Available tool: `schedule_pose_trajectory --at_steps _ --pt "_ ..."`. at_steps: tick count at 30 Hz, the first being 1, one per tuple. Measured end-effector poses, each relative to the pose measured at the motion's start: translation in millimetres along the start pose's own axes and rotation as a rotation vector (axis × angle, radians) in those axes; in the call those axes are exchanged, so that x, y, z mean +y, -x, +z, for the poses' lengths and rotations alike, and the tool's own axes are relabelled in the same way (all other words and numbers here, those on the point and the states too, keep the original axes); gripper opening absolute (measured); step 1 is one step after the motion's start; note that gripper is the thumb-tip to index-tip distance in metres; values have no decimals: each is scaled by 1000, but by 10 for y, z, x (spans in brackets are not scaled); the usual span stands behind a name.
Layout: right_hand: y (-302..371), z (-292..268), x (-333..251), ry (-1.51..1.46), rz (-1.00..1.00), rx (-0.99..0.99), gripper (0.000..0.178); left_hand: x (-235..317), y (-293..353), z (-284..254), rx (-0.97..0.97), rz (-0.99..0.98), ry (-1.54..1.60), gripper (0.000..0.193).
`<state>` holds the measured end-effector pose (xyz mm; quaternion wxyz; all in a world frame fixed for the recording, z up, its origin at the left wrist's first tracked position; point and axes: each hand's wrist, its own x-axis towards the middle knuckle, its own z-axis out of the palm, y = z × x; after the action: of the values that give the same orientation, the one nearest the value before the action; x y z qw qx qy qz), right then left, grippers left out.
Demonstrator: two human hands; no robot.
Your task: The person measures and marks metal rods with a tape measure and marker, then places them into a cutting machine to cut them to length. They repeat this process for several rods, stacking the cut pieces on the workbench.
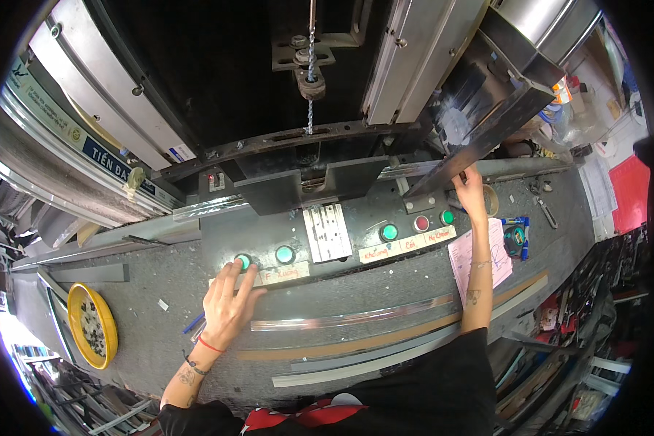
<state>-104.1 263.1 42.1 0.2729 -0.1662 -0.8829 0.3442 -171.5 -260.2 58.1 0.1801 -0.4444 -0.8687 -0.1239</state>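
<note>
My left hand (227,304) rests on the machine's front panel, fingers stretched out, fingertips on a green push button (243,261). A second green button (285,254) sits just right of it. My right hand (471,195) reaches up to the lower edge of a slanted dark metal plate (479,138); its fingertips are partly hidden there. Left of that hand are a green button (389,232), a red button (421,223) and another green button (447,217). Between the button groups lies a slotted silver metal block (327,232). Above it, a long twist drill bit (310,116) hangs upright through a bracket.
A yellow bowl (112,327) of small dark pieces stands at left. Long metal strips (356,314) lie along the bench's near side. Pink papers (479,254), a tape measure (514,240) and blue pens (525,238) are beside my right forearm. Pliers (547,213) lie farther right.
</note>
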Motion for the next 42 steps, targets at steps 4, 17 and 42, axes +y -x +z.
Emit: schedule_pose_trajectory --at_steps 4,17,42 --pt "17 -14 -61 60 -84 9 26 -26 -49 -56 -115 39 -49 60" --pt "52 57 9 89 -85 123 28 363 -350 230 -67 166 79 61" --pt "1233 618 -1332 524 -77 257 17 672 79 -110 35 -50 500 49"
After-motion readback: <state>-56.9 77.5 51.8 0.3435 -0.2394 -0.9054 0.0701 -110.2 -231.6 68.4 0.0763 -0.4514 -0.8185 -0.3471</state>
